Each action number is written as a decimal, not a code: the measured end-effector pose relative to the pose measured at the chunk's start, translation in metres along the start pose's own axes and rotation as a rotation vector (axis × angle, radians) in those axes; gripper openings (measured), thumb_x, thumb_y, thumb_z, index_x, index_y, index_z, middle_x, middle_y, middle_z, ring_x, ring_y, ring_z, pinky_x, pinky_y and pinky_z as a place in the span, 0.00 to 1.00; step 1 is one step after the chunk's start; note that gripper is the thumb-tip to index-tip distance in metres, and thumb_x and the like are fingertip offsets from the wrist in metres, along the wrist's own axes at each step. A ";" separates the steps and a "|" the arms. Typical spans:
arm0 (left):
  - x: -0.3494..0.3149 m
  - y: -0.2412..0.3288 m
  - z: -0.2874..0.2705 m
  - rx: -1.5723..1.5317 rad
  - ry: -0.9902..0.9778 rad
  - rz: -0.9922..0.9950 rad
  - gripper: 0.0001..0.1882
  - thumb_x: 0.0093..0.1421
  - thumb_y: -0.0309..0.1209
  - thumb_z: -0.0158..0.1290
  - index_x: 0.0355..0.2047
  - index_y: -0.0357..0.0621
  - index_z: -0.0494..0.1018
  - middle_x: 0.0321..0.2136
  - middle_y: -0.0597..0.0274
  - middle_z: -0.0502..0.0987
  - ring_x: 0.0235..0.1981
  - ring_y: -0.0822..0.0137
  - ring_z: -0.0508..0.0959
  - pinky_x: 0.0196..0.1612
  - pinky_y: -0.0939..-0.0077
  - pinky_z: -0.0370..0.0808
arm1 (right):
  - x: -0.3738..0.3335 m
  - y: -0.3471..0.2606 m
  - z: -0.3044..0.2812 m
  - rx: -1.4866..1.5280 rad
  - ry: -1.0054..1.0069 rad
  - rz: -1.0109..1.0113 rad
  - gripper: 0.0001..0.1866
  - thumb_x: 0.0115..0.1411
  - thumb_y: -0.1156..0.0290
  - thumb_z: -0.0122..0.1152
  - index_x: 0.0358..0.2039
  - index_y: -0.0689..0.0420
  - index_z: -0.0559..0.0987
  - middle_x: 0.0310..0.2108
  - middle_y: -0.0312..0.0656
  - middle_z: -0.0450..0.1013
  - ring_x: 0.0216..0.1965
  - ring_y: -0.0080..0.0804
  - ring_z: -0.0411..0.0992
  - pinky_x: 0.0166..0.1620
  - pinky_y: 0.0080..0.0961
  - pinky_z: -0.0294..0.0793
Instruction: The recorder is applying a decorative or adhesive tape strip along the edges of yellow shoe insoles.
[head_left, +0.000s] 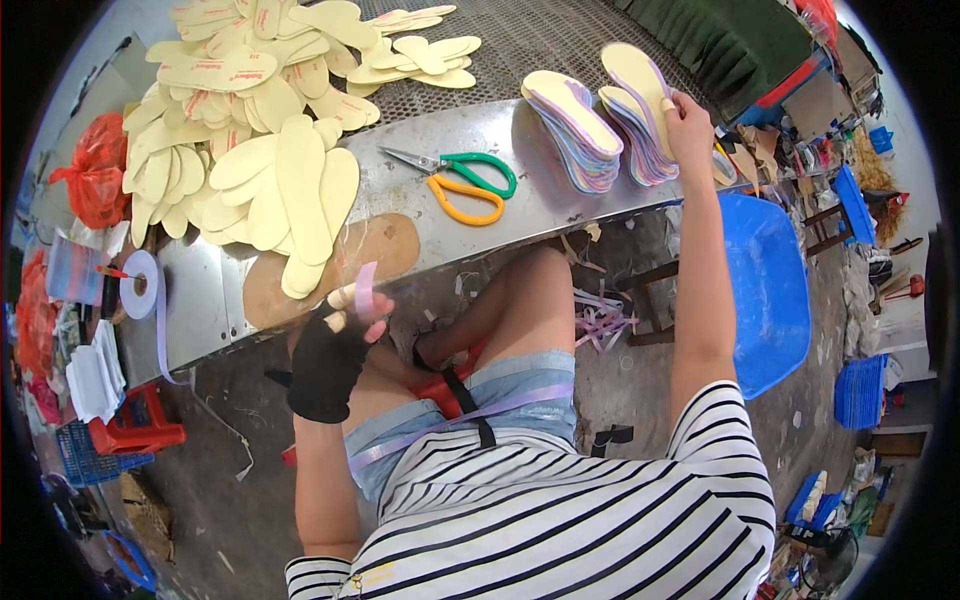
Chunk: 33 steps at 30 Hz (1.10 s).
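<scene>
My left hand (335, 355), in a black fingerless glove with beige wraps on some fingers, is closed over my lap near the table edge. It pinches the end of a lilac ribbon (366, 285); more of this ribbon lies across my lap. At the far right of the table, my right hand (690, 130) grips the edge of a pale yellow insole (640, 75) on top of a stack of lilac-edged insoles (638, 140). A second such stack (572, 130) stands just left of it. Scissors (455, 180) with green and orange handles lie mid-table, blades apart.
A large heap of loose yellow insoles (290, 190) covers the table's left. Nearby are a brown oval board (385, 245), a ribbon roll (142, 285) and a red plastic bag (98, 170). A blue tub (770, 290) stands right of my arm, a red stool (140, 425) at lower left.
</scene>
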<state>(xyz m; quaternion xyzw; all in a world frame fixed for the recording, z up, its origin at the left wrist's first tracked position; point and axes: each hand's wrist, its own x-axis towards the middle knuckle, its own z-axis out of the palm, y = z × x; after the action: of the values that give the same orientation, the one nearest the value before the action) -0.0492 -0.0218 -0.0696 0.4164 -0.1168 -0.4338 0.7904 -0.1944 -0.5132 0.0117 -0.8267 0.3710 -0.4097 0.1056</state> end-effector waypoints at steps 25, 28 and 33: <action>0.018 0.038 -0.047 1.250 0.721 0.739 0.13 0.48 0.27 0.58 0.36 0.42 0.72 0.24 0.59 0.73 0.24 0.68 0.74 0.29 0.77 0.71 | -0.223 -0.238 0.085 1.565 -0.888 0.531 0.14 0.60 0.71 0.56 0.45 0.64 0.74 0.35 0.38 0.75 0.30 0.20 0.73 0.30 0.14 0.71; 0.031 0.045 -0.045 1.650 0.780 0.722 0.18 0.45 0.30 0.60 0.38 0.41 0.71 0.28 0.57 0.74 0.25 0.64 0.75 0.31 0.72 0.72 | -0.224 -0.235 0.094 1.351 -1.030 0.447 0.14 0.60 0.71 0.55 0.45 0.63 0.73 0.29 0.37 0.74 0.22 0.20 0.71 0.23 0.13 0.68; 0.038 0.047 -0.063 1.406 0.732 0.416 0.19 0.43 0.35 0.63 0.35 0.40 0.72 0.25 0.58 0.75 0.25 0.64 0.75 0.29 0.71 0.72 | -0.222 -0.239 0.104 1.122 -1.025 0.267 0.11 0.58 0.74 0.53 0.42 0.63 0.75 0.25 0.35 0.71 0.19 0.18 0.68 0.22 0.13 0.66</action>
<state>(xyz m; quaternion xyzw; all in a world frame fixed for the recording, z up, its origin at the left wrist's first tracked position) 0.0356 -0.0029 -0.0799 0.8998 -0.1709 0.0595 0.3970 -0.0764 -0.2036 -0.0737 -0.6841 0.1091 -0.0861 0.7160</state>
